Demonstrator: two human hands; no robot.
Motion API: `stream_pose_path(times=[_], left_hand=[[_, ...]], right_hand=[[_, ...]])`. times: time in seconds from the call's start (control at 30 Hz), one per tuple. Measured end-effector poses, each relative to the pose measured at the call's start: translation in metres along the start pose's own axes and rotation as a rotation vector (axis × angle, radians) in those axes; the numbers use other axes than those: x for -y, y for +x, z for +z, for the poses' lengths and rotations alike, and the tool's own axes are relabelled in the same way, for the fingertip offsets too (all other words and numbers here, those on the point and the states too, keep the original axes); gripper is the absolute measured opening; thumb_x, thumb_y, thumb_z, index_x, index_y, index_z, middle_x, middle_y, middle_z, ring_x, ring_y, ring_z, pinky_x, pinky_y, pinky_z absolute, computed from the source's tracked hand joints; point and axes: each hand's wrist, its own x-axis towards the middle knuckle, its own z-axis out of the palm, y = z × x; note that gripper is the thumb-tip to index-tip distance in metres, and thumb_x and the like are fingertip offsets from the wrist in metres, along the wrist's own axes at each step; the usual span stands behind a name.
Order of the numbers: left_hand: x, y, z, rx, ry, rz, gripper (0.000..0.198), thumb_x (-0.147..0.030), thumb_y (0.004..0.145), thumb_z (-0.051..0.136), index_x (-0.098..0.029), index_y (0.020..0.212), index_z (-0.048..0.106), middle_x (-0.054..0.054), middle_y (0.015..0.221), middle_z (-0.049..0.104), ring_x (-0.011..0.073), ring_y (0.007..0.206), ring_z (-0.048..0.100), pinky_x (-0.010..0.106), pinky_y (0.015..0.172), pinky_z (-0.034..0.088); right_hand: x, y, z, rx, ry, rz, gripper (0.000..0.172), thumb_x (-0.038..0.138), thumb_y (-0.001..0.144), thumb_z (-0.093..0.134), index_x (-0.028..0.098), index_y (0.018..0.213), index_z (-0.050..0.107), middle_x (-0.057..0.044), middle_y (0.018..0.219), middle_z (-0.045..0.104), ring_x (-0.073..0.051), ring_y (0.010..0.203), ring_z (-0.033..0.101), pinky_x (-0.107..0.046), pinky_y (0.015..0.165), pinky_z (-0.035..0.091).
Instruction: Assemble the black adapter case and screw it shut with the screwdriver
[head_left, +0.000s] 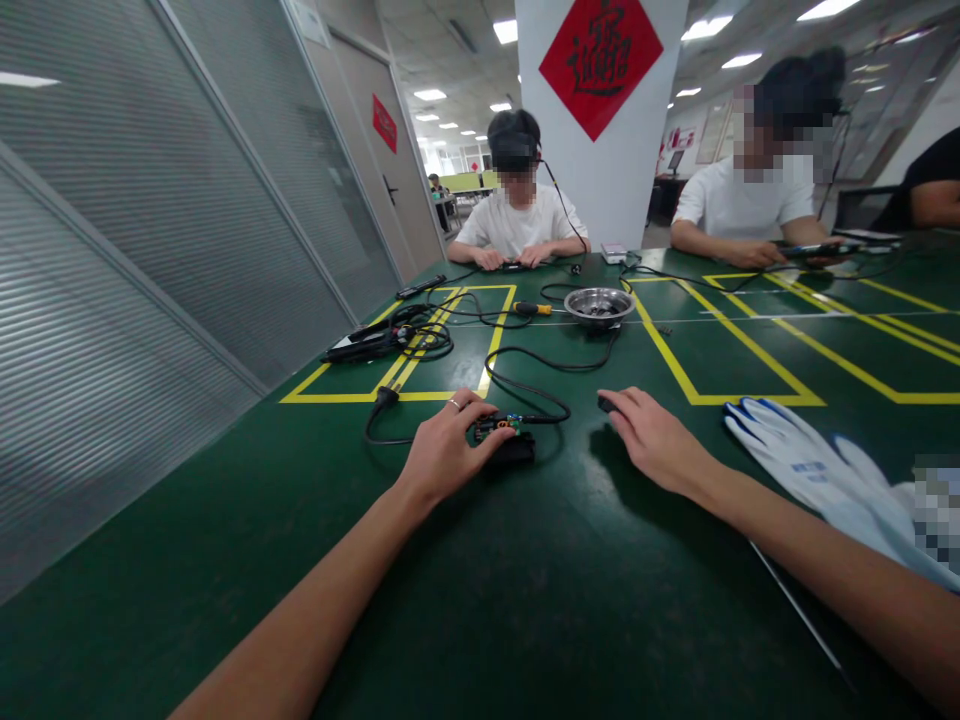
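Note:
My left hand, with a ring on one finger, rests on a small black electronic device that shows a green circuit board. Its fingers curl over the device's left side. A black cable runs from the device across the green table. My right hand lies palm down to the right of the device, fingers together, with its fingertips on a small dark object that I cannot make out.
White work gloves lie at the right. A metal bowl, a yellow-handled screwdriver and a tangle of black cables and devices sit further back among yellow tape lines. Two people sit across the table; another person's arm shows at far right.

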Motion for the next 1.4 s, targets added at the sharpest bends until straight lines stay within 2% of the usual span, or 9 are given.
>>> stream_pose_path(times=[0.2,0.37,0.5,0.67,0.8,1.07,1.2,1.3,1.4], left_hand=[[0.004,0.0,0.0,-0.062,-0.031,-0.028,0.029,-0.045,0.09,0.055,-0.02,0.105,0.061,0.004,0.102,0.057,0.021,0.094,0.059,0.033,0.083,0.048],[0.001,0.0,-0.001,-0.123,-0.051,-0.061,0.027,-0.044,0.089,0.055,-0.02,0.101,0.061,0.005,0.101,0.058,0.0213,0.093,0.059,0.033,0.083,0.048],[0.001,0.0,0.001,-0.143,-0.066,-0.096,0.026,-0.043,0.09,0.054,-0.02,0.102,0.059,0.005,0.103,0.061,0.0219,0.096,0.06,0.033,0.084,0.047],[0.004,-0.001,0.004,-0.101,-0.066,-0.113,0.03,-0.046,0.09,0.053,-0.022,0.107,0.057,0.004,0.096,0.067,0.0233,0.088,0.064,0.033,0.078,0.048],[0.002,-0.003,0.002,-0.096,-0.07,-0.105,0.03,-0.047,0.09,0.053,-0.022,0.106,0.056,0.004,0.096,0.067,0.0232,0.088,0.064,0.033,0.077,0.048],[-0.012,-0.007,0.003,-0.031,-0.128,-0.068,0.029,-0.046,0.091,0.053,-0.022,0.107,0.053,0.002,0.094,0.064,0.0205,0.082,0.061,0.031,0.074,0.046],[-0.022,-0.013,0.005,0.018,-0.196,0.006,0.03,-0.047,0.091,0.052,-0.022,0.108,0.05,0.002,0.094,0.061,0.0196,0.083,0.06,0.031,0.075,0.046],[-0.033,-0.016,0.008,0.08,-0.276,0.122,0.035,-0.05,0.09,0.053,-0.022,0.11,0.049,0.003,0.095,0.06,0.0195,0.084,0.059,0.031,0.075,0.046],[-0.046,-0.018,0.015,0.163,-0.325,0.23,0.039,-0.052,0.087,0.056,-0.022,0.111,0.048,0.005,0.1,0.06,0.0206,0.088,0.058,0.032,0.078,0.046]], right_hand=[[-0.002,-0.002,0.011,0.088,-0.413,-0.252,0.04,0.038,0.087,0.054,0.019,0.122,0.051,-0.009,0.126,0.053,-0.022,0.111,0.054,-0.047,0.093,0.046],[0.035,-0.014,0.015,0.126,-0.555,-0.406,0.039,0.026,0.091,0.042,0.014,0.127,0.05,-0.017,0.128,0.053,-0.029,0.121,0.047,-0.055,0.102,0.036],[0.069,-0.018,0.05,0.22,-0.559,-0.511,0.039,0.025,0.091,0.04,0.018,0.127,0.051,-0.013,0.125,0.057,-0.025,0.114,0.052,-0.044,0.095,0.045],[0.07,0.002,0.087,0.241,-0.545,-0.505,0.037,0.026,0.09,0.047,0.019,0.125,0.052,-0.013,0.136,0.048,-0.025,0.124,0.046,-0.047,0.099,0.042],[0.064,-0.006,0.067,0.241,-0.532,-0.442,0.029,0.021,0.089,0.046,0.02,0.114,0.061,-0.01,0.122,0.057,-0.023,0.112,0.053,-0.044,0.092,0.048],[0.048,-0.063,0.015,0.227,-0.474,-0.354,0.033,0.03,0.086,0.053,0.028,0.118,0.057,-0.005,0.126,0.058,-0.022,0.115,0.054,-0.046,0.096,0.05],[0.039,-0.072,-0.002,0.06,-0.445,-0.34,0.036,0.031,0.085,0.054,0.027,0.121,0.054,-0.008,0.131,0.053,-0.025,0.121,0.05,-0.05,0.1,0.046],[0.035,-0.078,-0.009,-0.115,-0.417,-0.303,0.053,0.028,0.084,0.057,0.028,0.134,0.04,-0.01,0.141,0.043,-0.025,0.117,0.054,-0.046,0.095,0.051],[0.032,-0.08,-0.006,-0.061,-0.441,-0.288,0.058,0.027,0.087,0.053,0.03,0.141,0.031,-0.008,0.142,0.042,-0.021,0.109,0.059,-0.039,0.085,0.056]])
